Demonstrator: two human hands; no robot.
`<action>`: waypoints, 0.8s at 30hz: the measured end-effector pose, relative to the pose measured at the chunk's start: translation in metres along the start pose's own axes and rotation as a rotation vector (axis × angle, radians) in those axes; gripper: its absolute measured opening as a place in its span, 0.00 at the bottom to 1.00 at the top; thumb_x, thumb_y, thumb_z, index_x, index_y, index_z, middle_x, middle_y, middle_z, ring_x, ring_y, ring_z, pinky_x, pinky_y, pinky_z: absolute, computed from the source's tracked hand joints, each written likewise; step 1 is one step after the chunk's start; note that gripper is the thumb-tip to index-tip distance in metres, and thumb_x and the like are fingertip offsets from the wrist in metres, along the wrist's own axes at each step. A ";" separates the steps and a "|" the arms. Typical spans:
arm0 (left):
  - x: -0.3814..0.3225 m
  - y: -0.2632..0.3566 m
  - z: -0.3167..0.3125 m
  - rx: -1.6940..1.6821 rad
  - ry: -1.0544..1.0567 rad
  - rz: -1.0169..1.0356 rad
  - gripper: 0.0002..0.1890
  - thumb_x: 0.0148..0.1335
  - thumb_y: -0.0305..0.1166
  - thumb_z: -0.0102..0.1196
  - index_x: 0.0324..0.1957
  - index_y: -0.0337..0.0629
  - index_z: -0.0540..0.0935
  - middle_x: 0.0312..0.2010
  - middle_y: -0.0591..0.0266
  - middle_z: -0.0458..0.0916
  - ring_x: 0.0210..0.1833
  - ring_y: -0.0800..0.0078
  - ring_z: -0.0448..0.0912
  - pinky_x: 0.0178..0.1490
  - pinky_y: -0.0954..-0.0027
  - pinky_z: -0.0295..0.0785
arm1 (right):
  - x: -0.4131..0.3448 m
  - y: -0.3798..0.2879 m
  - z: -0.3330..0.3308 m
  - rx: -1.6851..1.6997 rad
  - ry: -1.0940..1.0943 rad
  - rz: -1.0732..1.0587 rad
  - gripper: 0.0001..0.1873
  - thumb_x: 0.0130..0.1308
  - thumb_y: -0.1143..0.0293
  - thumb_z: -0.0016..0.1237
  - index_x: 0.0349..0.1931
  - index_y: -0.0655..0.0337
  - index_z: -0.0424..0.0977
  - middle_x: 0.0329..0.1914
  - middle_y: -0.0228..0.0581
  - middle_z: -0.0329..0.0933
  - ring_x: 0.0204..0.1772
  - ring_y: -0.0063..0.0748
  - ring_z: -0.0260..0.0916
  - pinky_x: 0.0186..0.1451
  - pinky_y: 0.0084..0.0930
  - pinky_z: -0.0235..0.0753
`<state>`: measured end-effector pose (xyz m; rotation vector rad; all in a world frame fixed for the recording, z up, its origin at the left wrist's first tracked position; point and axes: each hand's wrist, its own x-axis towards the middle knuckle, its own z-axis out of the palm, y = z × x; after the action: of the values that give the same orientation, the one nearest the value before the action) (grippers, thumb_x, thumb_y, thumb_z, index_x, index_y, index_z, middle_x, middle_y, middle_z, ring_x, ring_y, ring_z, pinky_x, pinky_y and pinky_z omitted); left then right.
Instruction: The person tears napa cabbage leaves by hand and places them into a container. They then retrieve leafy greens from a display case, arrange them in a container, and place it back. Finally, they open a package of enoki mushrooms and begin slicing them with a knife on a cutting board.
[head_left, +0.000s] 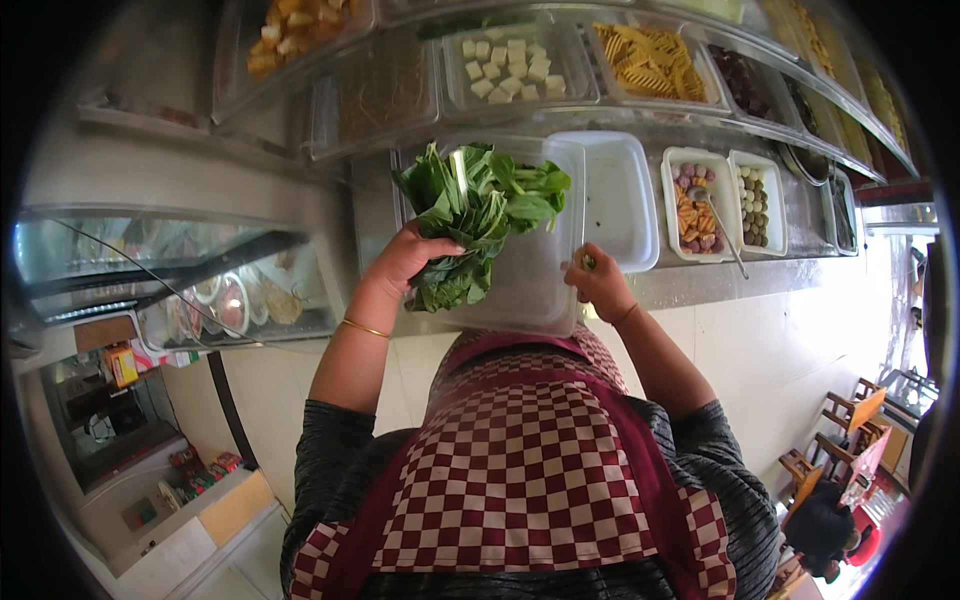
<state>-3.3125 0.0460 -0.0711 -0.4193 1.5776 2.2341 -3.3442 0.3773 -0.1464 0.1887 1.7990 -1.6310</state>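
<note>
My left hand (415, 259) grips a bunch of leafy greens (465, 225), its thumb across the dark leaves. The bunch is over a translucent plastic container (525, 289), close in front of my checked apron. More leaves with pale green stems (532, 187) show at the far side of that container; whether they join the held bunch is hard to tell. At the container's right rim, my right hand (604, 283) is curled shut. A small bit of green (589, 262) shows between its fingers, and the fingertips are close to or touching the rim.
A white plastic tub (619, 202) stands right of the container. Farther right are white trays of meatballs and sliced pieces (696, 210) with a spoon (716, 217), and of balls (752, 206). Shelves above hold tofu cubes (510, 71) and crinkle-cut strips (649, 64). A glass-fronted case (247, 292) is left.
</note>
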 end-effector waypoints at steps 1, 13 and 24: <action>0.003 0.007 0.007 -0.056 0.014 0.004 0.22 0.56 0.21 0.65 0.55 0.34 0.82 0.47 0.58 0.87 0.46 0.67 0.85 0.55 0.64 0.81 | -0.001 0.001 -0.006 -0.023 0.006 -0.040 0.10 0.59 0.73 0.59 0.37 0.63 0.72 0.26 0.32 0.71 0.25 0.22 0.67 0.23 0.23 0.71; -0.101 0.193 0.076 0.013 0.267 0.386 0.33 0.48 0.21 0.69 0.61 0.33 0.79 0.49 0.53 0.86 0.51 0.65 0.85 0.62 0.61 0.77 | -0.015 0.010 -0.061 0.155 -0.023 0.009 0.10 0.58 0.76 0.61 0.36 0.62 0.74 0.25 0.33 0.72 0.21 0.25 0.68 0.21 0.25 0.69; -0.102 0.549 0.075 0.147 0.515 0.521 0.18 0.63 0.38 0.67 0.53 0.41 0.85 0.46 0.57 0.89 0.44 0.64 0.89 0.52 0.57 0.85 | -0.034 0.017 -0.088 0.314 0.059 0.027 0.10 0.57 0.80 0.58 0.34 0.60 0.69 0.21 0.31 0.67 0.18 0.22 0.62 0.16 0.22 0.59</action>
<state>-3.4776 -0.0624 0.4565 -0.6385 2.3250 2.4818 -3.3439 0.4729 -0.1436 0.4035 1.5653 -1.8995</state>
